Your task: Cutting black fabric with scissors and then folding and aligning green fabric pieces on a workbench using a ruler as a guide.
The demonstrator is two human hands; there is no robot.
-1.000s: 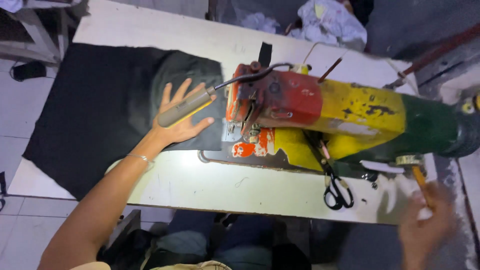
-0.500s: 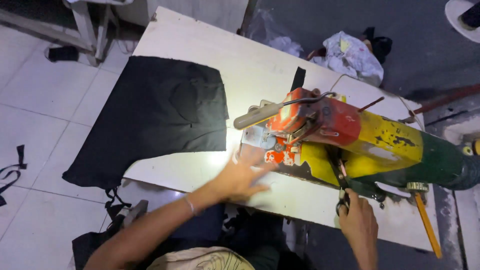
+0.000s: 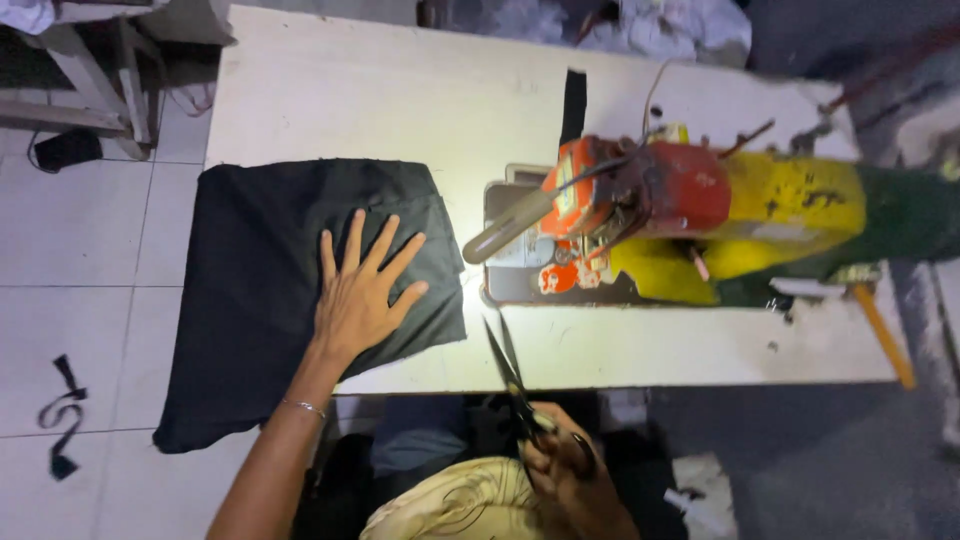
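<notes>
My left hand (image 3: 362,290) lies flat with fingers spread on a piece of black fabric (image 3: 260,290) that covers the left part of the white table (image 3: 400,110) and hangs over its left and front edges. My right hand (image 3: 560,470) is below the table's front edge, gripping a pair of black scissors (image 3: 510,375) by the handles; the blades point up toward the table and are slightly parted. A sewing machine (image 3: 680,210) painted orange, yellow and green stands on the right half of the table, its lamp lighting the needle area.
A narrow black strip (image 3: 572,100) lies on the table behind the machine. Light cloth (image 3: 660,25) is piled beyond the far edge. A black scrap (image 3: 60,415) lies on the tiled floor at left. A wooden frame (image 3: 90,70) stands at upper left.
My left hand went from the machine's front back onto the black fabric and spread flat. My right hand took the scissors from beside the machine and holds them in front of me.
</notes>
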